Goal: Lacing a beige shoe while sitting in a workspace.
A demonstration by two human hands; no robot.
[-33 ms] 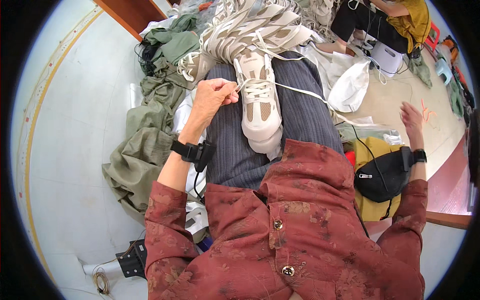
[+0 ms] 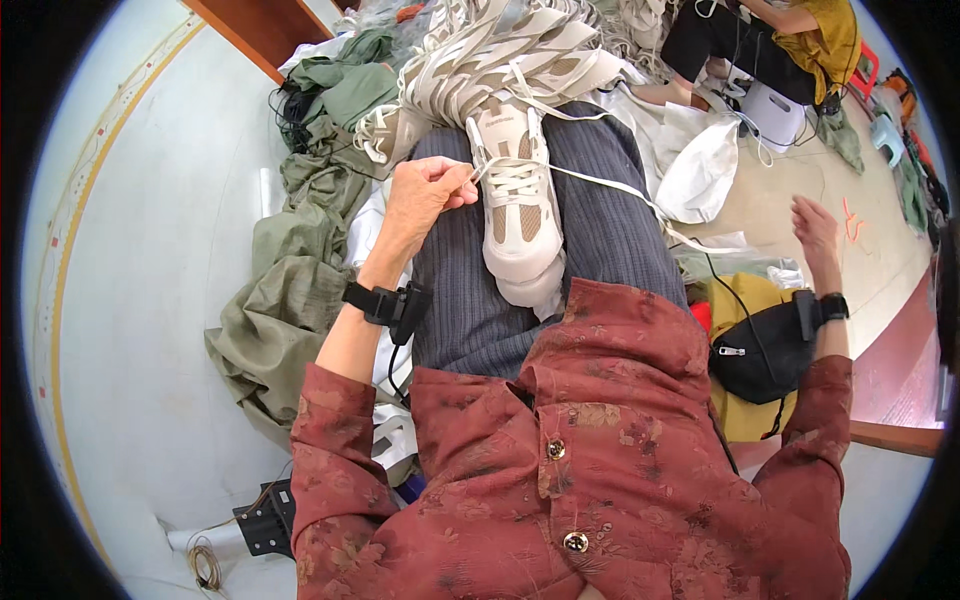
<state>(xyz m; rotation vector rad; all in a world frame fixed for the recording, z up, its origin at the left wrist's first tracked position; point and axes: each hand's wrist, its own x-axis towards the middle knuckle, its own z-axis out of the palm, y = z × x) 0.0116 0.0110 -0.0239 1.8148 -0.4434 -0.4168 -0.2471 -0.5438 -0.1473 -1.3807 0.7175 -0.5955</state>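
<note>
"While the left hand (image 2: 425,200) is listed as pinched, thumb against finger, what does it hold?"

"Item one: lace, flat, off-white (image 2: 605,183). One stretch reaches the left fingertips; another runs across dark grey pinstriped trousers (image 2: 625,235) toward the right hand (image 2: 818,232)."

"Right hand: condition?"

"Well apart from the left, raised, fingers drawn close. Whether anything sits between them: cannot tell."

"Main article?"

"Item two: sneaker, off-white with beige mesh panels and chunky pale sole (image 2: 525,225). Just right of the left hand, between the thighs, toe toward the wearer's body. Neither hand grips its upper."

"Lacing: how far?"

"Done: several crossings over the lower throat. Outstanding, by judgement: the upper throat, where the beige tongue (image 2: 500,135) lies uncrossed, and both loose runs. No knot or bow visible."

"Other stock?"

"Beyond the left hand: one heap of similar off-white and beige sneakers (image 2: 540,55); their lacing state, cannot tell. Left of the left hand: crumpled olive-green cloth (image 2: 285,300). Between the hands, farther out: crumpled white cloth (image 2: 700,178). Below the right hand: black zipped pouch (image 2: 765,365) against mustard-yellow fabric (image 2: 745,415)."
</note>
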